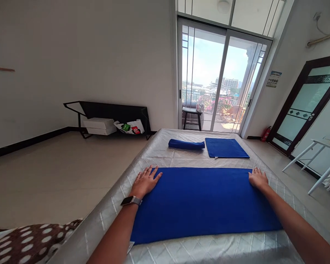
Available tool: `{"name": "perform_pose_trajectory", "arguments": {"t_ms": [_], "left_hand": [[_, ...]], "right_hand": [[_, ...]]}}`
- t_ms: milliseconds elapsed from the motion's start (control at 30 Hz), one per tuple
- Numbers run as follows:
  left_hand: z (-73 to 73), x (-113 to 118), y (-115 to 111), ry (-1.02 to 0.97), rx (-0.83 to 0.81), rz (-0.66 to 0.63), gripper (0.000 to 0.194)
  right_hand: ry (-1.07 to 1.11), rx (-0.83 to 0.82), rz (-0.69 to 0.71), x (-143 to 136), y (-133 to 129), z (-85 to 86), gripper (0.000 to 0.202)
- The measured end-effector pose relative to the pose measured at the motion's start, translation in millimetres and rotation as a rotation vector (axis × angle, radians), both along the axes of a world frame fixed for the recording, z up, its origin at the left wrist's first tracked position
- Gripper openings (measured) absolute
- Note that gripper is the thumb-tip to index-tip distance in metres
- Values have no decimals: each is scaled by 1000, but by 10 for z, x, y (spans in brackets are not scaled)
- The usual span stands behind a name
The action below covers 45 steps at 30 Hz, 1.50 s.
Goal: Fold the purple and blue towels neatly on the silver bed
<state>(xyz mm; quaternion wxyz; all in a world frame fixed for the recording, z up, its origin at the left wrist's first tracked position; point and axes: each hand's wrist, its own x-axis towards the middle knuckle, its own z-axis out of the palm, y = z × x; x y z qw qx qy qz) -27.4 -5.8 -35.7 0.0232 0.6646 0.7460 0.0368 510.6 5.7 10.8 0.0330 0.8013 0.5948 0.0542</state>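
One mattress point(203, 249) carried three blue pieces. The large blue cloth point(206, 201) spread there seemed light and soft, best taken by its corners. Beyond lay one flat blue cloth point(227, 148) and one blue roll point(186, 145). Left hand point(145, 181) and right hand point(259, 178) rested, fingers outstretched, at the large blue cloth's far corners.

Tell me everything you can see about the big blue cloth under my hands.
The blue cloth is a plain, deep-blue rectangle of what looks like smooth fabric. It lies flat, long side crosswise, on the near part of the quilted silvery mattress. A small white tab, perhaps a label, sticks out at its near left corner. The left hand rests open at its far left corner, the right hand at its far right corner.
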Motion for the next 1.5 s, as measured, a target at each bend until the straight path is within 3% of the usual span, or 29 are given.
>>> {"name": "perform_pose_trajectory", "arguments": {"t_ms": [133, 267, 367, 433, 500, 600, 700, 800, 1033, 1167, 1267, 1333, 1400, 1500], "left_hand": [[25, 22, -4, -3, 13, 0, 66], [19, 2, -15, 12, -4, -11, 66], [-16, -24, -27, 20, 5, -3, 64], [-40, -38, -32, 29, 18, -2, 64], [-55, -48, -38, 35, 29, -12, 63], [-56, -60, -49, 42, 37, -39, 63], [-42, -67, -53, 28, 40, -50, 63], [-38, -71, -43, 5, 29, -32, 64], [-152, -123, 17, -10, 63, -25, 66], [-175, -150, 5, 15, 56, -29, 64], [-129, -146, -40, 28, 52, -54, 61], [-87, -134, -68, 27, 50, -71, 60], [-55, -118, -82, 7, 52, -66, 62], [-51, -100, -71, -33, 68, -41, 65]], "right_hand": [[-49, 153, 240, -732, -29, 16, 57], [184, 86, 599, -1870, -132, -68, 56], [340, 14, 768, -2589, -212, -106, 61], [397, -42, 811, -2873, -238, -128, 65], [426, -86, 817, -2988, -241, -154, 66], [428, -111, 786, -2897, -216, -186, 66], [394, -116, 719, -2553, -179, -188, 66], [327, -124, 605, -1977, -136, -172, 66], [154, -107, 183, -228, -55, -141, 64], [128, -112, 22, 350, -95, -127, 66], [80, -80, -28, 410, -122, -94, 65], [24, -11, -18, 257, -128, -38, 63], [-5, 48, 47, -59, -138, 42, 62], [71, 37, 243, -789, -180, 149, 61]]}}
